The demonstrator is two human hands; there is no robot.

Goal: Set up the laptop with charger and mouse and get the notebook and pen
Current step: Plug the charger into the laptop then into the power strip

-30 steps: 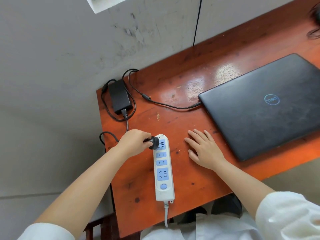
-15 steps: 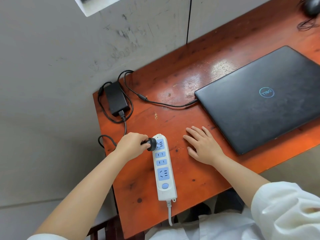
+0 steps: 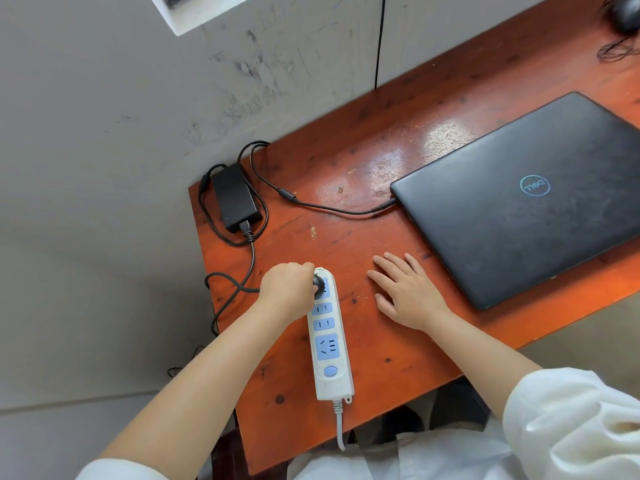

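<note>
A closed black laptop (image 3: 526, 199) lies on the right of the orange wooden table (image 3: 363, 244). Its charger cable (image 3: 329, 206) runs from the laptop's left edge to the black charger brick (image 3: 234, 197) at the table's far left corner. A white power strip (image 3: 327, 336) with blue sockets lies near the front edge. My left hand (image 3: 287, 289) is closed on the black charger plug (image 3: 318, 283), which sits at the strip's top socket. My right hand (image 3: 405, 292) rests flat on the table, fingers apart, right of the strip. A black mouse (image 3: 625, 10) shows at the top right corner.
A grey wall borders the table's far and left sides, with a thin black cable (image 3: 380, 39) hanging down it. The mains cord (image 3: 228, 292) loops off the table's left edge. The strip's white cord (image 3: 340, 424) drops over the front edge.
My left hand has pressed the plug closer onto the strip's top socket. The view has shifted slightly, bringing the mouse into sight. My right hand stays put.
</note>
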